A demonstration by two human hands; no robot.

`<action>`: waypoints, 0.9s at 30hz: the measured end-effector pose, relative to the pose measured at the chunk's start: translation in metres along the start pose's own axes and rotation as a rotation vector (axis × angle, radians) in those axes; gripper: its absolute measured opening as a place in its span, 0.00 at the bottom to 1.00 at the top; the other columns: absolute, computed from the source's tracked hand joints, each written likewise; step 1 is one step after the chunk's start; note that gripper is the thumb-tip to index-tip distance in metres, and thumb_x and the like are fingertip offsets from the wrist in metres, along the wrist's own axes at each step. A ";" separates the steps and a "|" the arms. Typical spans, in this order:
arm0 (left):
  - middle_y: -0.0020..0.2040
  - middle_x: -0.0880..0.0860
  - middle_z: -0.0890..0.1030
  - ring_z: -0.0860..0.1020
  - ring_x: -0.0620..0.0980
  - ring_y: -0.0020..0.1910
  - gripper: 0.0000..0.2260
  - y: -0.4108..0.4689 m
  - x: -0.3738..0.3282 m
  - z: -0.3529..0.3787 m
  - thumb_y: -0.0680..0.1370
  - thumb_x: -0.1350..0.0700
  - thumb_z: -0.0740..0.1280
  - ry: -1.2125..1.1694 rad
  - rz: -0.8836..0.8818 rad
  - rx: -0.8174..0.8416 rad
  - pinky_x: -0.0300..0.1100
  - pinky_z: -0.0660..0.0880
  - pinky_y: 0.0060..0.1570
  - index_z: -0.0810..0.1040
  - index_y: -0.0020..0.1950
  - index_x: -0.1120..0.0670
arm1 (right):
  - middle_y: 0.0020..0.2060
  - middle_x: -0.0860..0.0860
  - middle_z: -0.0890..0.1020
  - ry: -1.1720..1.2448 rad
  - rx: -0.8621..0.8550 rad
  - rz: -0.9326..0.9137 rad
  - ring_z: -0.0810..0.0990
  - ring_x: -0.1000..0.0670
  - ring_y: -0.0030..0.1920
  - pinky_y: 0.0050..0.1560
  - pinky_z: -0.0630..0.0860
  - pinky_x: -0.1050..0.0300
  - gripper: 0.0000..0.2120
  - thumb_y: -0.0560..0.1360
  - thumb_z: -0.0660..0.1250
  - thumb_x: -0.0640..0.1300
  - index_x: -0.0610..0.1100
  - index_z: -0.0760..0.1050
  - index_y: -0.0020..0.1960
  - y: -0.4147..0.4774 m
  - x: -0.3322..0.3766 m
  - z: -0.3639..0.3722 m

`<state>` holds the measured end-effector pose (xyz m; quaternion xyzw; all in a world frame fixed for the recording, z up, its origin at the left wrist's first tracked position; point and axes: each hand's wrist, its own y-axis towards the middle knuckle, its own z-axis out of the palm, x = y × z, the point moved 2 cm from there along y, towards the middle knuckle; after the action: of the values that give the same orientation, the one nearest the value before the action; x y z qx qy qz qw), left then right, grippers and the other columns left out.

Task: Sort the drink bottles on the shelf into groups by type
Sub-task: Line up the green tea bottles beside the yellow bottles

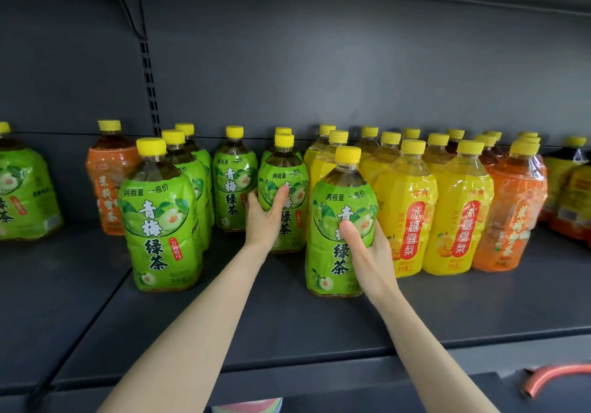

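Note:
My left hand [263, 217] grips a green-label tea bottle [287, 175] standing mid-shelf. My right hand [367, 246] grips another green-label tea bottle [339, 195] nearer the front edge. More green-label bottles stand to the left, the nearest one [160, 217] at the front. An orange-label bottle [110, 175] stands behind them at the left. Right of my hands stand several yellow-label pear drink bottles [406, 211], then orange-label bottles [511, 214].
The dark grey shelf [287, 326] has bare room along its front. A green-label bottle [22, 188] sits at the far left edge, and dark-topped yellow-label bottles [572, 188] at the far right. An orange curved handle [556, 377] shows below the shelf.

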<state>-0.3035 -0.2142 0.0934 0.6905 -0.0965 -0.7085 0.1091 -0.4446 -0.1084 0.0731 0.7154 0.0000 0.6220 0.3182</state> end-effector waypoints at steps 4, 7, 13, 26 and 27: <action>0.70 0.52 0.69 0.68 0.51 0.68 0.32 -0.008 0.003 -0.011 0.75 0.39 0.62 0.055 -0.029 0.006 0.43 0.64 0.63 0.61 0.73 0.54 | 0.47 0.65 0.79 -0.002 0.003 0.016 0.79 0.69 0.47 0.41 0.73 0.73 0.09 0.76 0.66 0.54 0.57 0.70 0.54 -0.002 0.002 -0.001; 0.66 0.52 0.73 0.71 0.50 0.64 0.25 -0.022 0.000 -0.022 0.78 0.41 0.59 0.034 -0.014 -0.050 0.41 0.66 0.60 0.68 0.68 0.55 | 0.47 0.61 0.77 -0.020 0.031 0.036 0.78 0.64 0.47 0.42 0.72 0.68 0.15 0.79 0.56 0.55 0.49 0.65 0.61 -0.006 0.006 0.001; 0.48 0.35 0.73 0.72 0.26 0.46 0.08 -0.057 -0.023 -0.028 0.82 0.45 0.53 -0.082 0.077 0.047 0.22 0.66 0.43 0.70 0.53 0.43 | 0.54 0.59 0.77 0.032 0.159 0.059 0.78 0.59 0.54 0.55 0.77 0.57 0.26 0.71 0.58 0.67 0.53 0.63 0.62 -0.015 0.009 0.028; 0.51 0.37 0.75 0.75 0.29 0.48 0.29 -0.060 -0.019 -0.017 0.71 0.41 0.65 -0.074 0.195 0.016 0.23 0.71 0.43 0.66 0.69 0.51 | 0.63 0.54 0.73 -0.218 0.076 -0.086 0.69 0.53 0.66 0.70 0.65 0.50 0.29 0.74 0.51 0.69 0.53 0.68 0.67 0.002 0.015 0.031; 0.51 0.37 0.76 0.76 0.28 0.47 0.30 -0.058 -0.018 -0.017 0.69 0.40 0.67 -0.076 0.195 0.007 0.23 0.71 0.43 0.67 0.67 0.50 | 0.64 0.53 0.72 -0.251 0.029 -0.128 0.67 0.53 0.67 0.70 0.62 0.54 0.27 0.77 0.53 0.64 0.50 0.67 0.69 0.009 0.020 0.026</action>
<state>-0.2878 -0.1537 0.0933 0.6510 -0.1700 -0.7197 0.1713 -0.4200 -0.1193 0.0943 0.7907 0.0151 0.5060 0.3443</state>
